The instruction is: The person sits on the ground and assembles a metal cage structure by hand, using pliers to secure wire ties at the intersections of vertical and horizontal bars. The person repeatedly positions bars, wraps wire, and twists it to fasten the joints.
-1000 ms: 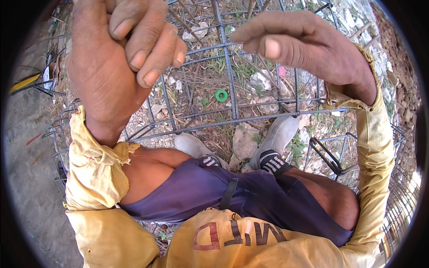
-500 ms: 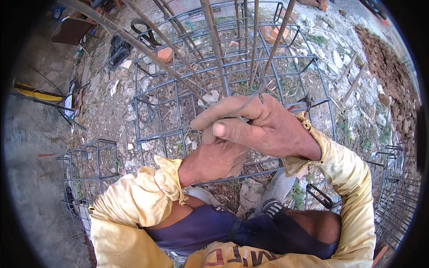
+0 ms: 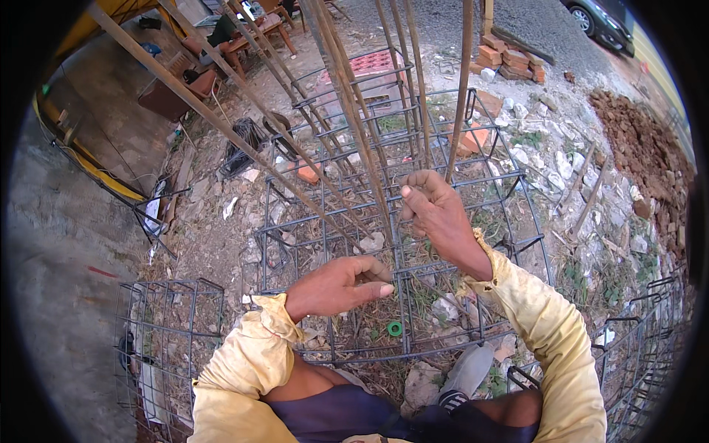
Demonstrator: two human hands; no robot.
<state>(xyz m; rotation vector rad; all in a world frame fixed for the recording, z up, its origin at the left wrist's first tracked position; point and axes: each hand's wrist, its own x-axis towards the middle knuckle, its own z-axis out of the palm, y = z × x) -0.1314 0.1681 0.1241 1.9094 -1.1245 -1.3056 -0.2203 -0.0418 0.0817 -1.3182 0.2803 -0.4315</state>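
A cage of dark steel rebar (image 3: 330, 325) stands before my knees, with long rusty rods (image 3: 354, 111) rising from it. My left hand (image 3: 336, 286) is beside a crossing of the bars, its fingers half curled and the thumb apart from them; I see nothing in it. Higher and to the right, my right hand (image 3: 439, 218) is closed beside the upright rods, thumb against the bent fingers. Whatever it pinches, if anything, is too small to make out. A small green ring (image 3: 394, 328) shows between the bars below my hands.
More rebar cages stand at the left (image 3: 170, 325) and right (image 3: 642, 340). Orange bricks (image 3: 509, 59) are stacked at the far right, near a mound of brown soil (image 3: 639, 140) and a parked car (image 3: 605, 26). Broken stones (image 3: 565, 164) litter the ground. A black plastic bag (image 3: 244, 144) lies at left.
My hands were together, the right over the left with a thin wire across its fingers. Now they are apart, right hand up, left hand lower left. The view has tilted up, showing more background.
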